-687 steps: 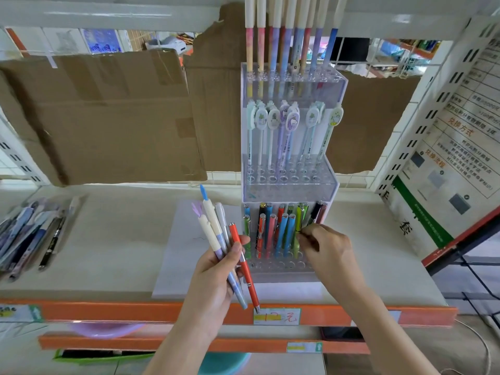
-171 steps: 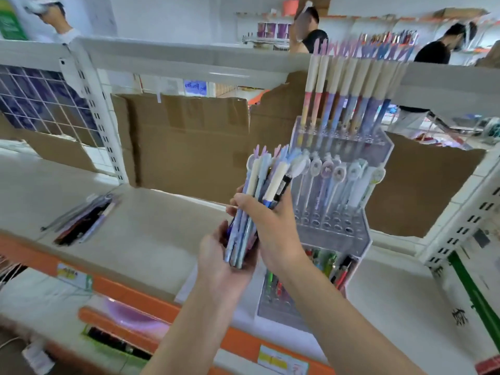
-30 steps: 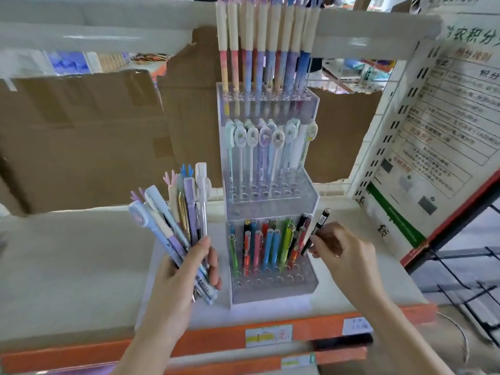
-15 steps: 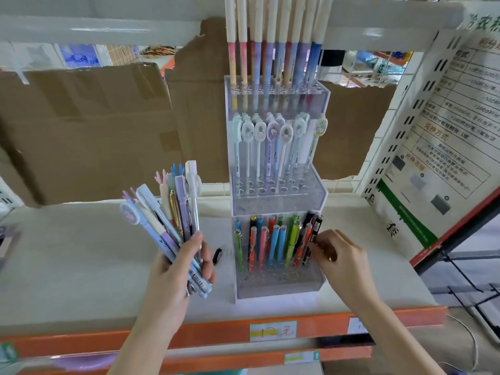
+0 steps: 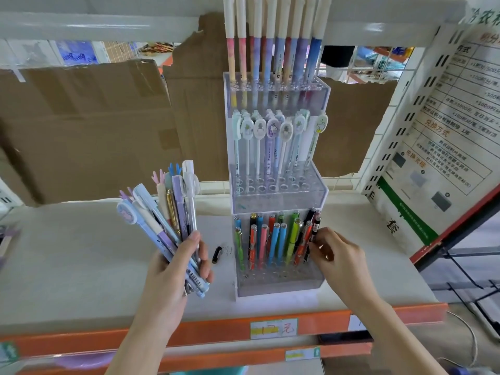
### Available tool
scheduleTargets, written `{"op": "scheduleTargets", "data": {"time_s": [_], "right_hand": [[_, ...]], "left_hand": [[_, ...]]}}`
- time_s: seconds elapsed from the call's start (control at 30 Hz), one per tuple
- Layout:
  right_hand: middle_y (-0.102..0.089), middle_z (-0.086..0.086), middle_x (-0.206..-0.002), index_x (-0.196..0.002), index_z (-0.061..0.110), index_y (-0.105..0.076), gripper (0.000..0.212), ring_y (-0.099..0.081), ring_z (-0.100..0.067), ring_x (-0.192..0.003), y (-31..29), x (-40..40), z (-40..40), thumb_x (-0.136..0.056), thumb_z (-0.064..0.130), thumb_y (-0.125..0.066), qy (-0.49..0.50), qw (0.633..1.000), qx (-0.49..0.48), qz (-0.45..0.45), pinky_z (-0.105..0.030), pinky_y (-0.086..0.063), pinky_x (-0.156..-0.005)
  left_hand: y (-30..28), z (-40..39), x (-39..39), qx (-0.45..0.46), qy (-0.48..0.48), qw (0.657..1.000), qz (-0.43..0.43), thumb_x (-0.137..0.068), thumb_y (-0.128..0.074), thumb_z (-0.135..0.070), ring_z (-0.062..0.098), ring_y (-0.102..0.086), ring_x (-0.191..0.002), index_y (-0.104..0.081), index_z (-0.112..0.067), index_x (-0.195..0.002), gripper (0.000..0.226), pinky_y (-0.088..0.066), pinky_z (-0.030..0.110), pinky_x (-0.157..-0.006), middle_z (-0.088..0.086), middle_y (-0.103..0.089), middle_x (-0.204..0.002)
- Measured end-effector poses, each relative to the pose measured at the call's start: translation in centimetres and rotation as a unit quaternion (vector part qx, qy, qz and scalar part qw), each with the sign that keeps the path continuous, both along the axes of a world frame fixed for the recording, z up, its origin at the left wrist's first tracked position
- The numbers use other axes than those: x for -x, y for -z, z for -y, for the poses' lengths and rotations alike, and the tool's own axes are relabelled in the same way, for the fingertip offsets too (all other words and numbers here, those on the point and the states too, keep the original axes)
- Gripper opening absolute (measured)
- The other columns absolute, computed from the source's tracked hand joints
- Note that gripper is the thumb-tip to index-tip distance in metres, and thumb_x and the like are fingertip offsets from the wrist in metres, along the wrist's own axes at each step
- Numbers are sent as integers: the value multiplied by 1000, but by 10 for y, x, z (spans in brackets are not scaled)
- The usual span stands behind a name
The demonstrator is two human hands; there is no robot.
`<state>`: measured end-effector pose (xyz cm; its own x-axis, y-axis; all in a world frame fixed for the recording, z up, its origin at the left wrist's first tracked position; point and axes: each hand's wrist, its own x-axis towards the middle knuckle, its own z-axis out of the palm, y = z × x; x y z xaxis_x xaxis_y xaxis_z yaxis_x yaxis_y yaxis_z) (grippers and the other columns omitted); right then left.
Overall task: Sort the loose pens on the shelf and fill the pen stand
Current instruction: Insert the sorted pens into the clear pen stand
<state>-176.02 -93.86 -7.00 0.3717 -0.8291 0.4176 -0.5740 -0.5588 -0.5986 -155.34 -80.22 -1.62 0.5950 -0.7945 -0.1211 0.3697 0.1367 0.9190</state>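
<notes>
A clear three-tier pen stand (image 5: 278, 282) stands on the shelf (image 5: 81, 266). Its top tier holds tall pastel pens, the middle tier pens with oval cartoon toppers, the bottom tier bright coloured pens. My left hand (image 5: 176, 269) grips a fanned bunch of pastel pens (image 5: 165, 215) to the left of the stand. My right hand (image 5: 335, 255) pinches a black pen (image 5: 313, 234) standing at the right end of the bottom tier.
A small black pen cap (image 5: 217, 254) lies on the shelf left of the stand. Cardboard sheets (image 5: 86, 125) line the back. A printed sign (image 5: 443, 142) leans at the right. Loose pens (image 5: 5, 239) lie at the far left edge.
My right hand has brought the black pen down from the air into the right end of the bottom tier. The left hand still holds its bunch of pens.
</notes>
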Motion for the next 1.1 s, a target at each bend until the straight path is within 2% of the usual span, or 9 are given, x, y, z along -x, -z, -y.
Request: {"op": "scheduleTargets", "data": {"time_s": [0.1, 0.2, 0.37, 0.43, 0.57, 0.77, 0.87, 0.97, 1.1], "right_hand": [[-53, 3, -67, -77, 9, -58, 14, -49, -7, -58, -2, -1, 2, -78, -2, -67, -6, 1000, -21, -9, -8, -34, -56], [-53, 2, -66, -78, 7, -59, 13, -50, 0, -61, -1, -3, -1, -79, -3, -68, -2, 1000, -13, 3, -6, -34, -55], [-45, 21, -56, -71, 8, -59, 21, -48, 16, -58, 0, 3, -8, -74, -9, -71, 35, 999, -22, 34, -1, -32, -53], [-45, 19, -52, -69, 9, -57, 21, -49, 13, -56, -1, 5, -6, -76, -4, -72, 48, 997, -38, 36, -2, -33, -51], [-45, 15, -55, -73, 0, -57, 13, -48, 11, -58, -2, 3, -5, -78, -2, -69, 45, 998, -39, 16, -6, -33, -53], [-46, 11, -57, -77, 4, -58, 11, -49, 7, -60, -5, 0, -8, -81, -2, -66, 35, 998, -47, 3, -8, -33, -55], [-46, 11, -56, -75, 6, -55, 14, -45, -6, -51, -8, 0, -6, -81, 0, -66, 38, 998, -52, -7, -8, -33, -55], [-47, 8, -57, -73, 13, -49, 21, -42, -5, -53, -12, -3, -4, -82, 2, -65, 29, 998, -56, -22, -8, -33, -54], [-49, 7, -57, -75, 13, -49, 19, -44, -6, -54, -15, -3, -3, -83, 5, -64, 32, 996, -77, -21, -8, -34, -53]], "left_hand": [[0, -1, 0, -1, -1, 1000, -2, -80, -53, -19, 13, -39, -39, -53, -9, -77, 10, -40, 24, -39, 1, -49, -57], [0, -3, -1, -1, -3, 1000, 0, -78, -54, -21, 14, -39, -39, -52, -10, -76, 11, -40, 24, -39, 1, -49, -57], [3, -5, -3, -1, -2, 1000, 7, -78, -55, -22, 14, -39, -40, -53, -10, -78, 13, -40, 24, -40, 2, -48, -58], [4, -5, -3, -5, 2, 1000, 4, -77, -55, -23, 14, -40, -40, -53, -9, -78, 14, -40, 24, -40, 2, -49, -59], [4, -5, -1, -7, 6, 1000, 4, -77, -55, -24, 14, -40, -40, -51, -8, -77, 16, -39, 24, -40, 2, -49, -59], [5, -9, -2, -9, 7, 1000, 6, -77, -54, -24, 14, -40, -40, -50, -8, -75, 17, -40, 23, -40, 2, -49, -59], [6, -12, -2, -10, 6, 1000, 5, -77, -54, -24, 14, -40, -40, -50, -9, -76, 16, -39, 23, -40, 2, -49, -59], [6, -13, -1, -10, 1, 1000, 4, -77, -54, -24, 14, -40, -40, -50, -9, -75, 15, -39, 23, -39, 2, -49, -59], [6, -14, 0, -7, -4, 1000, 0, -77, -54, -23, 14, -40, -40, -52, -9, -77, 14, -40, 23, -39, 2, -49, -58]]}}
